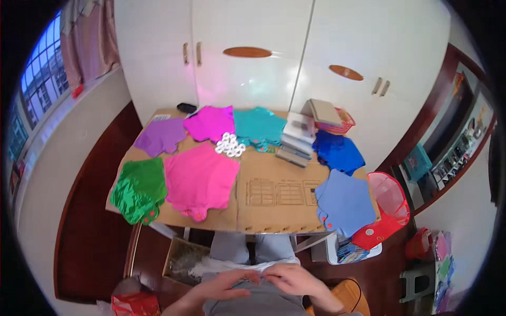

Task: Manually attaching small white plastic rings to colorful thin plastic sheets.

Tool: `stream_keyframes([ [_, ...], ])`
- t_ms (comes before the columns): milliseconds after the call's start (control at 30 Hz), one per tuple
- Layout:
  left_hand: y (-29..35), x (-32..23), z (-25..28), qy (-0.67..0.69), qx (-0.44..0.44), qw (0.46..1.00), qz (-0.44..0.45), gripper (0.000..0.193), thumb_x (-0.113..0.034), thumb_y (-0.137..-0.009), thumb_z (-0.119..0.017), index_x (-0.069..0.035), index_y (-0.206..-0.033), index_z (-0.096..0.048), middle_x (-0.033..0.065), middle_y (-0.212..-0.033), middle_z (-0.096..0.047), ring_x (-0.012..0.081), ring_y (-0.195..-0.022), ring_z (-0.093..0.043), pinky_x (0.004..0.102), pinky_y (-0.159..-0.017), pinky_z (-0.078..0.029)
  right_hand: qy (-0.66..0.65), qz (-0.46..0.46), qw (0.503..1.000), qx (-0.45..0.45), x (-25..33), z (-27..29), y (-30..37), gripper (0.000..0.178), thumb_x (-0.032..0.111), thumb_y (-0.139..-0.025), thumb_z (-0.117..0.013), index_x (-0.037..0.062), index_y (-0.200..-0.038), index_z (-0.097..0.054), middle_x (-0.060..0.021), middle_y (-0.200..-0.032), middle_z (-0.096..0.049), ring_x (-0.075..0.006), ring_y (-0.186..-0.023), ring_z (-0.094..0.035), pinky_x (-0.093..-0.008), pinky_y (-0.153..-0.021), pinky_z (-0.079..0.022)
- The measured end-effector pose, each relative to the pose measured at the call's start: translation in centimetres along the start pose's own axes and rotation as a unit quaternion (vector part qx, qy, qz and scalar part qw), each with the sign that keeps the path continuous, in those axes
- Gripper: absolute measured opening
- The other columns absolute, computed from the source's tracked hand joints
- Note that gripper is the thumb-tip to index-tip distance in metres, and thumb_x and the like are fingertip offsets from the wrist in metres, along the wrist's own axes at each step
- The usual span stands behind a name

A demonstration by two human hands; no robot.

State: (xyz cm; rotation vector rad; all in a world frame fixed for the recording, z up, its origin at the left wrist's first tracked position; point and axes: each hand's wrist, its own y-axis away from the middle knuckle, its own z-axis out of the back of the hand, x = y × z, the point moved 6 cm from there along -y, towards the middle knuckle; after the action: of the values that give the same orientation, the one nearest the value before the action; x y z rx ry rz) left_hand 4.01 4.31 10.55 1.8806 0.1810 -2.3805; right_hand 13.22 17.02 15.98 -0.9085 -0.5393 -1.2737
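My left hand (226,285) and my right hand (293,278) are low over my lap, their fingertips meeting or nearly so. The left fingers are stretched out with the thumb apart; the right fingers also reach inward, loosely spread. I make out nothing held between them. Crumpled white plastic (207,267) lies across my lap just beyond the hands. On the cardboard-covered table (274,216) in front lie flat shaped pieces: a pink one (200,176), a shiny green one (138,188) and a light blue one (345,203). White rings (230,146) are heaped beyond the pink piece.
Purple (159,136), magenta (211,124), teal (258,126) and dark blue (339,151) pieces line the table's far side. Among them stand stacked boxes (299,138). A red bag (387,210) and a white bin (332,250) are at right; an open carton (176,255) is below.
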Motion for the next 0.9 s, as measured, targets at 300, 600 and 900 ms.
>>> stream_keyframes([
  [300,-2.0,1.4,-0.1,0.127,-0.027,0.989,0.072,0.030,-0.020,-0.087,-0.055,-0.004,-0.111,-0.048,0.0026,-0.079,-0.056,0.0063,-0.074,-0.049,0.0221,-0.063,-0.039,-0.166,-0.052,0.984,-0.040,-4.6,-2.5,0.7,0.019,0.008,-0.087,-0.051,0.0044,-0.105,-0.047,-0.0085,-0.080,-0.061,-0.0190,-0.071,-0.062,-0.0293,-0.061,-0.048],
  [600,-3.3,2.3,1.0,0.027,0.048,0.991,0.120,0.028,-0.029,-0.088,-0.050,-0.005,-0.100,-0.058,0.0068,-0.092,-0.059,0.0168,-0.079,-0.058,0.0325,-0.062,-0.047,-0.190,-0.069,0.977,-0.065,-9.1,-3.7,0.1,0.024,0.011,-0.085,-0.053,0.0059,-0.108,-0.049,-0.0119,-0.102,-0.056,-0.0209,-0.089,-0.057,-0.0313,-0.073,-0.047],
  [900,-3.7,1.8,4.2,0.190,-0.039,0.958,0.212,0.018,-0.024,-0.087,-0.054,-0.007,-0.085,-0.060,0.0073,-0.082,-0.056,0.0162,-0.070,-0.054,0.0302,-0.060,-0.044,-0.377,-0.088,0.922,0.011,-8.7,-5.6,-1.7,0.026,0.013,-0.087,-0.051,0.0037,-0.111,-0.047,-0.0125,-0.104,-0.054,-0.0202,-0.096,-0.053,-0.0326,-0.076,-0.045],
])
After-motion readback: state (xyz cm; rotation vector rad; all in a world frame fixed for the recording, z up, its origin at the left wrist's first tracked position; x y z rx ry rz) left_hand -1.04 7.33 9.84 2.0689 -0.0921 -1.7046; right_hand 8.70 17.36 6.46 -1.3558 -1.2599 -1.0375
